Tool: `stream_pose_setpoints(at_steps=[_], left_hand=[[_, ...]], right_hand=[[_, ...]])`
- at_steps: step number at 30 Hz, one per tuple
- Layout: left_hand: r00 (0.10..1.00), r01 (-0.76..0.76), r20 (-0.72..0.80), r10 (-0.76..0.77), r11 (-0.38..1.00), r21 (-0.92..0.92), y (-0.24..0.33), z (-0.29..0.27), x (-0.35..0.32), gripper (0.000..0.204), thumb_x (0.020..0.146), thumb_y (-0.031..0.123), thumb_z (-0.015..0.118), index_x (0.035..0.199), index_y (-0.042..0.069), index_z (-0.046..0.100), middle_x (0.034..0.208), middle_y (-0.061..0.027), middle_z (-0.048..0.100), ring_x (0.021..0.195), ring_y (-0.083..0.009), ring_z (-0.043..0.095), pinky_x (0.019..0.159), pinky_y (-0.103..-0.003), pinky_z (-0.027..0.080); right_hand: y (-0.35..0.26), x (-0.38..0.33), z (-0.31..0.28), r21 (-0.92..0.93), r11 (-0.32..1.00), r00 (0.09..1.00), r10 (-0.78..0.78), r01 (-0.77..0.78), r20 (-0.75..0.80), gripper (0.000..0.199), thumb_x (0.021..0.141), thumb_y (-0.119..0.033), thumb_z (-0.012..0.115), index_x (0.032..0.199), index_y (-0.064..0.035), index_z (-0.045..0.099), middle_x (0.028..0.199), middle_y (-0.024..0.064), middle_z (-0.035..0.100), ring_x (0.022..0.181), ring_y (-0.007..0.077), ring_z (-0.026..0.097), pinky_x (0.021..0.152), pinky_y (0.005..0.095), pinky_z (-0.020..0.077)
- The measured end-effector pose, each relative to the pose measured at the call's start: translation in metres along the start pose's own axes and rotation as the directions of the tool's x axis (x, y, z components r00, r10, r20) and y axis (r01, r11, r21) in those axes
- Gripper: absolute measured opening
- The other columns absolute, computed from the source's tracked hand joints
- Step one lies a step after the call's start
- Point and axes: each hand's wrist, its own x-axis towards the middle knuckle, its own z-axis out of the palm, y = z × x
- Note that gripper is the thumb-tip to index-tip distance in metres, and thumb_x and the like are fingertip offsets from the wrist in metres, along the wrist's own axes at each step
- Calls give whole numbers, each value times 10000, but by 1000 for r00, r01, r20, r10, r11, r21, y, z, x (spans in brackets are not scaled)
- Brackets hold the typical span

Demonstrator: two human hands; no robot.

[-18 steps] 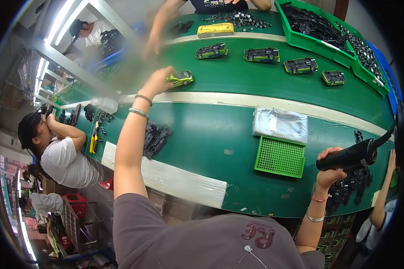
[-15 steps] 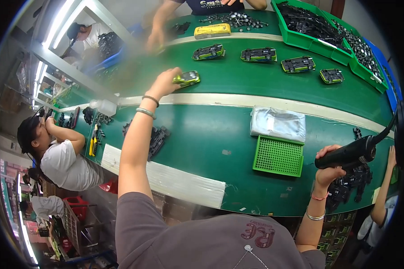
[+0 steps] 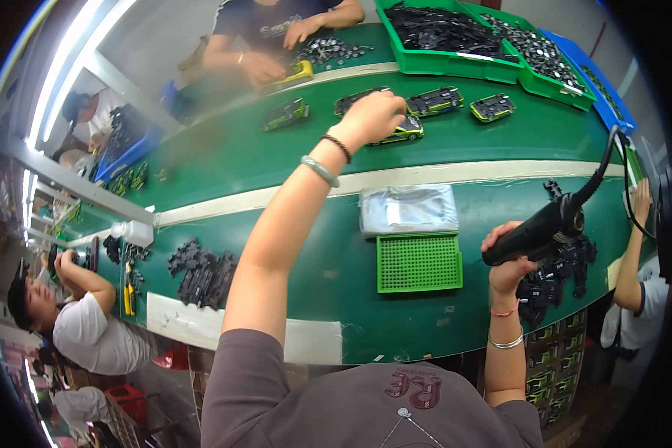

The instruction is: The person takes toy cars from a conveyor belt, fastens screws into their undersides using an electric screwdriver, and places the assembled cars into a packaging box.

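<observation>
My left hand point(image 3: 375, 118) reaches across the green bench, its fingers closed at a yellow-green and black toy car point(image 3: 403, 134), which sits wheels down. Beyond it, more toy cars, including one at the right point(image 3: 493, 108), lie with black undersides up. One is partly covered by my fingers. My right hand point(image 3: 506, 270) grips a corded black electric screwdriver point(image 3: 534, 233), holding it above a heap of black plastic parts point(image 3: 549, 280).
A green perforated tray point(image 3: 420, 263) and a silvery wrapped pack point(image 3: 411, 210) lie between my arms. More black parts point(image 3: 204, 275) lie left. Green bins point(image 3: 455, 66) stand far right. A co-worker's hand point(image 3: 261, 69) is at a yellow car body point(image 3: 297, 73) opposite.
My left hand has moved right with the toy car, toward the upturned cars. The view has shifted. My right hand still grips the screwdriver. Opposite, the co-worker's hand now reaches the yellow body.
</observation>
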Motion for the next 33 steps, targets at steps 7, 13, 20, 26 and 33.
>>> stream_pose_setpoints(at_steps=[7,13,20,26,33], left_hand=[[987,50,140,-80,978,205,22,34,36,286,742,217,646,975,58,598,974,-149,578,957,-305,557,808,-394,486],[972,111,185,-142,979,171,-6,23,-1,393,711,148,669,1071,141,509,929,-135,567,897,-317,560,790,-400,460],[906,315,258,-335,942,118,-87,-69,-113,372,717,153,683,1050,84,533,1031,-151,600,989,-304,562,831,-386,451],[788,610,-22,-616,773,175,-133,-158,-212,343,798,234,635,1071,39,564,1058,-121,604,1024,-261,558,882,-351,442],[670,739,-127,-731,643,201,-160,-189,-291,324,840,270,584,1033,10,581,996,-139,620,937,-236,586,803,-331,459]], right_hand=[[0,0,7,66,995,997,-70,71,-12,518,865,-517,323,821,-17,450,650,85,497,566,163,495,544,261,418],[-2,0,4,8,999,998,-53,52,40,663,713,-668,343,848,-25,440,662,79,492,576,161,493,548,269,424],[-5,1,6,-31,999,1000,-14,14,8,884,577,-863,392,884,-36,431,671,65,473,572,158,482,545,271,414],[0,1,7,13,999,999,-36,36,-1,889,578,-851,424,919,-30,426,701,65,464,601,150,476,546,274,430],[0,2,4,37,998,998,-55,54,16,880,588,-845,427,898,-22,434,680,72,458,580,162,462,532,269,416]])
